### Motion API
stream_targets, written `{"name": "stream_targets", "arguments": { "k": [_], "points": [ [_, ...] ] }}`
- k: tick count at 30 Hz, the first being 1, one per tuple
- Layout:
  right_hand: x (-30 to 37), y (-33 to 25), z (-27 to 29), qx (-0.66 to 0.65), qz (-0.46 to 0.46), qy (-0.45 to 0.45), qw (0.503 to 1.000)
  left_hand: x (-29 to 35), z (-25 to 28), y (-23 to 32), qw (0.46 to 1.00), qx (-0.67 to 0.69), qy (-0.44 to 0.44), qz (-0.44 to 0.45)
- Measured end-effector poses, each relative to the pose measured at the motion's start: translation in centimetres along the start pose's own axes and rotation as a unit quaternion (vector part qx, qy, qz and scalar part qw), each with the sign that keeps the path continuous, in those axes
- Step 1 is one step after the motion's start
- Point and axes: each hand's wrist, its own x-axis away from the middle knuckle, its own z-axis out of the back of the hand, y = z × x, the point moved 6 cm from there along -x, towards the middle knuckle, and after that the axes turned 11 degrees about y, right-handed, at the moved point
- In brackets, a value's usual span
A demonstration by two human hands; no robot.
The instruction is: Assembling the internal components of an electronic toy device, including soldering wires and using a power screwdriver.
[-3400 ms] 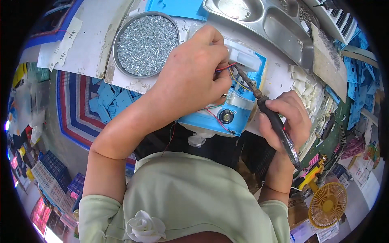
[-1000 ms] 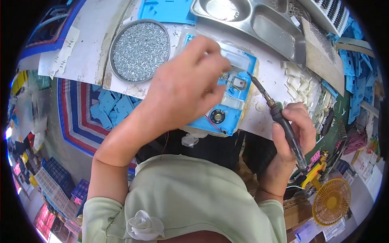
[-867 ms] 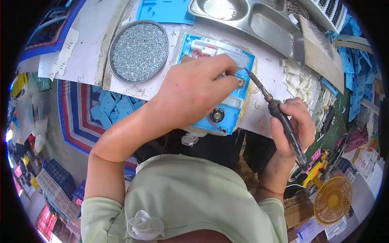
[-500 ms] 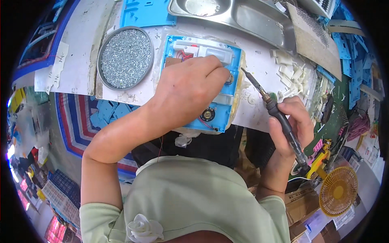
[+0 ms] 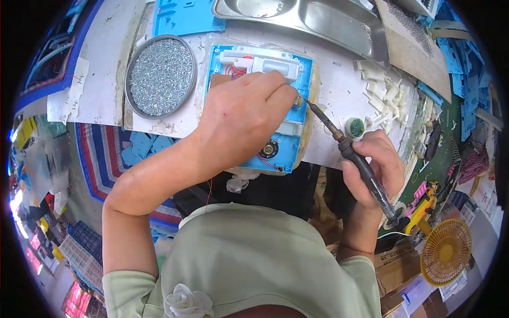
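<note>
A blue plastic casing point(image 5: 303, 79) lies in front of me, with white inner parts, red wires point(image 5: 233, 70) and a small round speaker point(image 5: 269, 149) in it. My left hand point(image 5: 246, 114) reaches over the casing, its fingers closed and pressed together at the right side; what they pinch is hidden beneath them. My right hand point(image 5: 377, 164) grips a soldering iron point(image 5: 360, 164) by its dark handle. The iron's tip points up and left, at a small metal part point(image 5: 298, 102) by my left fingertips; I cannot tell whether it touches.
Left of the casing stands a round tray of screws point(image 5: 161, 77). A steel tray point(image 5: 339, 26) lies behind. White plastic pieces point(image 5: 379, 95) are heaped at the right, near a small green-filled pot point(image 5: 354, 127). A yellow fan point(image 5: 446, 252) stands lower right.
My right hand has moved the soldering iron left, its tip now close to my left fingertips. The small green-filled pot shows more fully. My left hand stays over the casing.
</note>
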Motion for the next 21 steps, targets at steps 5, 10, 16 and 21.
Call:
{"name": "stream_targets", "arguments": {
  "k": [5, 10, 16, 21],
  "points": [
    [-0.09, 0.17, -0.16, -0.003, 0.003, 0.003, 1.000, 0.03, -0.16, 0.01, 1.000, -0.005, -0.004, -0.001],
    [0.19, 0.30, -0.50, -0.013, -0.021, -0.020, 0.999, 0.12, -0.30, 0.01, 1.000, -0.012, -0.014, 0.009],
    [0.19, 0.40, -0.42, -0.011, -0.031, -0.024, 0.999, -0.20, -0.22, 0.20, 1.000, -0.017, -0.016, -0.003],
    [0.12, 0.40, -0.28, -0.017, -0.025, -0.013, 0.999, -0.20, -0.14, 0.10, 1.000, -0.006, -0.009, -0.009]
  ]
}}
